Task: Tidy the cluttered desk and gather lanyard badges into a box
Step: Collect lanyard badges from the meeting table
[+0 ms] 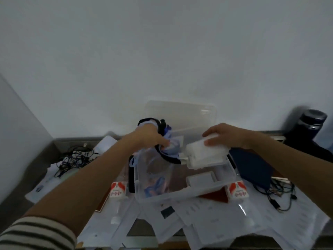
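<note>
Sleeved left hand grips lanyard badges; right hand holds white case.

Over a clear plastic box on a paper-strewn counter, the left hand grips bunched blue lanyards while the right hand holds a white packet.
</note>
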A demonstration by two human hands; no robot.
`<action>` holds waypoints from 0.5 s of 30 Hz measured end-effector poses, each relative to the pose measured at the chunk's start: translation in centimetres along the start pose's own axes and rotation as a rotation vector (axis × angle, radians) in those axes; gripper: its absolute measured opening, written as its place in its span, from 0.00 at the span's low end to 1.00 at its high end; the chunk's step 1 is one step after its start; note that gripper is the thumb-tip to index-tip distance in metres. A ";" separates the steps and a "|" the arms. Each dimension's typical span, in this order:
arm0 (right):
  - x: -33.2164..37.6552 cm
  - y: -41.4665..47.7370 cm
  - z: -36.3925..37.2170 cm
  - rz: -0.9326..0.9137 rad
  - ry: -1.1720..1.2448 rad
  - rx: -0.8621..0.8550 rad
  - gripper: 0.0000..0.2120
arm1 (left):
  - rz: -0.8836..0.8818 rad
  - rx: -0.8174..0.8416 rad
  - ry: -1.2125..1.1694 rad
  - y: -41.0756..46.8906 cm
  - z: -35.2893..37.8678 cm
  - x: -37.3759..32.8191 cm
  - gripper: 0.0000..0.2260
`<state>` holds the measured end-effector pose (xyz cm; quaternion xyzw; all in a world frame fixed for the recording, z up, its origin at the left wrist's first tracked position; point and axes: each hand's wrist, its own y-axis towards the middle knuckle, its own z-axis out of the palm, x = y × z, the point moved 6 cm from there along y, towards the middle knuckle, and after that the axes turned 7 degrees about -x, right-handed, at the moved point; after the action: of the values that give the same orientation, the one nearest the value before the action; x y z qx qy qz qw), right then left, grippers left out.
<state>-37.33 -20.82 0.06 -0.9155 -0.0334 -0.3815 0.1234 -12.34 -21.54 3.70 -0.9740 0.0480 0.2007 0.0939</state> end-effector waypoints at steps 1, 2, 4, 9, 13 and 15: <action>-0.2 0.4 0.7 0.002 -0.059 0.027 0.20 | -0.024 0.076 0.147 0.3 1.7 0.8 0.15; -0.4 0.7 1.5 -0.011 -0.108 0.060 0.21 | -0.052 0.176 0.241 0.5 3.7 1.7 0.15; -0.3 1.2 3.7 -0.062 -0.240 0.146 0.22 | -0.056 0.364 0.373 0.1 8.1 2.9 0.17; -1.0 2.5 8.8 -0.166 -0.501 0.309 0.21 | 0.080 0.451 0.575 -0.8 14.6 4.4 0.11; -2.1 3.6 10.0 -0.140 -0.633 0.410 0.22 | 0.067 0.604 0.584 -0.7 18.9 5.3 0.12; -2.5 4.1 10.7 -0.144 -0.738 0.459 0.22 | 0.068 0.579 0.541 -0.3 19.7 4.9 0.11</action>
<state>-31.03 -22.03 -9.81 -0.9347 -0.2230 -0.0193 0.2762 -15.40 -17.49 -15.98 -0.9228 0.1576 -0.0819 0.3419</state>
